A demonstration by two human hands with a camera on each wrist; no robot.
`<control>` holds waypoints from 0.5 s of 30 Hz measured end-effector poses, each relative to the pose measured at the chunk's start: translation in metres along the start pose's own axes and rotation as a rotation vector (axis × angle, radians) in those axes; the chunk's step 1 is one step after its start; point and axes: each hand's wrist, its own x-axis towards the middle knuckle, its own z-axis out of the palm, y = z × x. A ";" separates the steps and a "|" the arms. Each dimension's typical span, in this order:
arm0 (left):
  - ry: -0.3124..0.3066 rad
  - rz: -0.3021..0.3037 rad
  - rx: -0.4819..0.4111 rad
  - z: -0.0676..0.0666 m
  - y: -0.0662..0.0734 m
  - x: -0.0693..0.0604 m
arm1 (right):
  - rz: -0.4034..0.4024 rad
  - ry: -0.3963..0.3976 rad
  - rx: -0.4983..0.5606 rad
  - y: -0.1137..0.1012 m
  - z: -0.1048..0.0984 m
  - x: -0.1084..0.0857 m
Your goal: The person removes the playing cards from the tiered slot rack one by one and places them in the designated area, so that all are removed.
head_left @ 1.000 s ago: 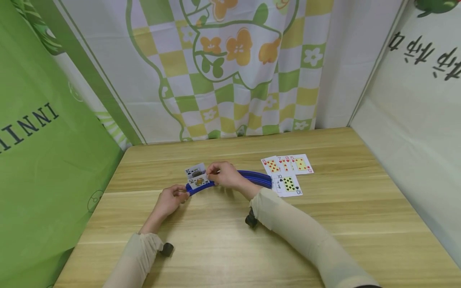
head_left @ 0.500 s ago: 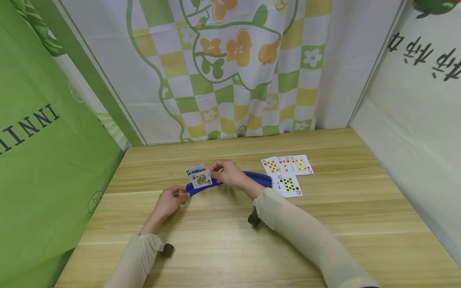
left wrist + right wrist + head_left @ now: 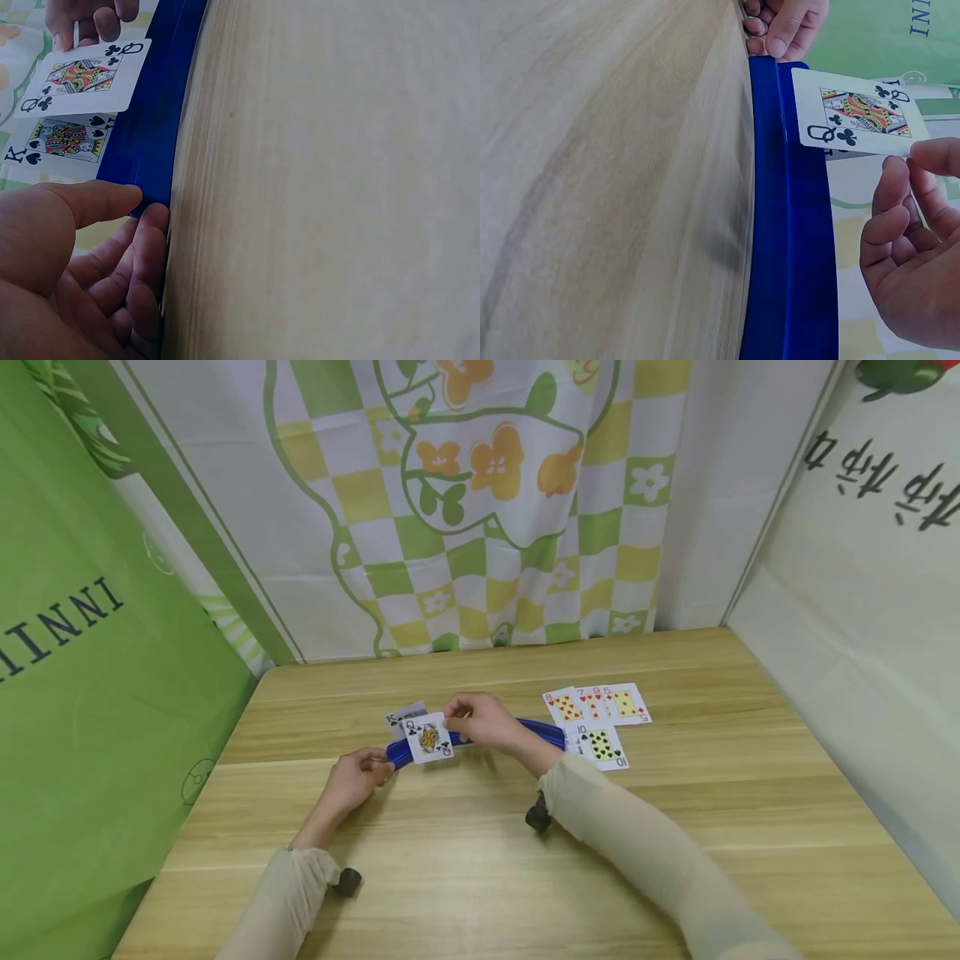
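My right hand [image 3: 480, 720] pinches a queen of clubs [image 3: 429, 739] by its edge between thumb and fingers. That card is held in front of the left part of a curved blue card holder [image 3: 545, 732], with its face turned up toward the head camera. Behind it a king of spades [image 3: 67, 140] stands in the holder, partly covered by the queen. At the holder's left end, my left hand [image 3: 354, 781] grips the tip, thumb on top and fingers below, as the left wrist view shows. The right forearm hides part of the holder's right half.
Right of the holder, several red-suit cards [image 3: 628, 702] lie overlapped on the wooden table [image 3: 465, 868]. A ten of spades [image 3: 602, 745] lies just in front of them, near the holder's right end. A patterned curtain [image 3: 480, 560] hangs behind the table.
The queen of clubs has come forward and slightly right, away from the king, and has turned more upright. My right hand has shifted a little right with it. The left hand stays put.
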 end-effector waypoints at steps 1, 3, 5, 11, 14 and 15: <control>0.000 -0.005 0.001 0.000 0.000 0.000 | 0.004 -0.001 0.005 0.000 -0.001 -0.001; -0.002 -0.003 0.008 -0.001 0.001 0.000 | 0.008 0.001 0.014 0.000 -0.003 -0.003; -0.002 -0.001 0.009 -0.001 0.001 0.000 | 0.011 0.002 0.022 0.000 -0.005 -0.004; -0.004 0.000 -0.001 0.000 0.002 -0.001 | 0.039 -0.004 0.053 0.002 -0.013 -0.009; -0.003 -0.004 -0.001 0.000 0.002 -0.001 | 0.043 -0.005 0.061 0.002 -0.015 -0.011; -0.003 -0.005 -0.002 0.000 0.002 -0.001 | 0.042 -0.004 0.062 0.002 -0.016 -0.011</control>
